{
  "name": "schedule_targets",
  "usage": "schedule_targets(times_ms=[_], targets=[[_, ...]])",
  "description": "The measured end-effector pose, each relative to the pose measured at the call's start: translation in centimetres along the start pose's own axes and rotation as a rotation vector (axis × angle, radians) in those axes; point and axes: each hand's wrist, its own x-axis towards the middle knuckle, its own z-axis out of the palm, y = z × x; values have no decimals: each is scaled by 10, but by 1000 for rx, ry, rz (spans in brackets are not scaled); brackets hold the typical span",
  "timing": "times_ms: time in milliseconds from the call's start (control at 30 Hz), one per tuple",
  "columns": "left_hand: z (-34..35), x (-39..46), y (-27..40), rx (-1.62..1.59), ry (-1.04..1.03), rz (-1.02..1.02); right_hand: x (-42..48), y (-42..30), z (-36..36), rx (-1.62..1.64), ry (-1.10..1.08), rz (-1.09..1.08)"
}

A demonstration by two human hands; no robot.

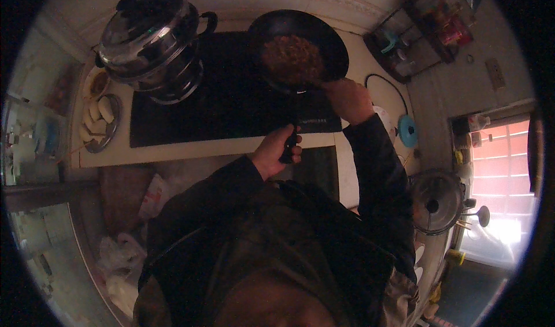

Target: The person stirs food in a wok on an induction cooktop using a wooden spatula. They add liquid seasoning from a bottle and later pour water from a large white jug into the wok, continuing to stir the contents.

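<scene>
A dark frying pan (pixel 331 45) with brownish chopped food (pixel 292 58) in it rests at the back of a black cooktop (pixel 217 119). My left hand (pixel 277 149) is wrapped around the pan's black handle (pixel 289 147), which points towards me. At the pan's near right edge is my right hand (pixel 349 99), its fingers curled. Something thin seems to reach from those fingers towards the food, but it is too dark to tell what it is. Left of the pan stands a shiny lidded steamer pot (pixel 143 41).
A plate with pale pieces of food (pixel 102 114) and a small bowl with brown contents (pixel 99 83) sit at the counter's left end. To the right are a turquoise lid (pixel 407 130), a rack of items (pixel 403 45) and a round metal lid or pot (pixel 435 201).
</scene>
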Motion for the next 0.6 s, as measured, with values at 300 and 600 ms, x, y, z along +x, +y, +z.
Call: schedule_targets(times_ms=[300, 600], targets=[[4, -2, 0, -16, 48, -9, -9, 22, 8, -48, -76, 11], [2, -2, 0, 1, -36, 9, -19, 18, -14, -48, -92, 41]])
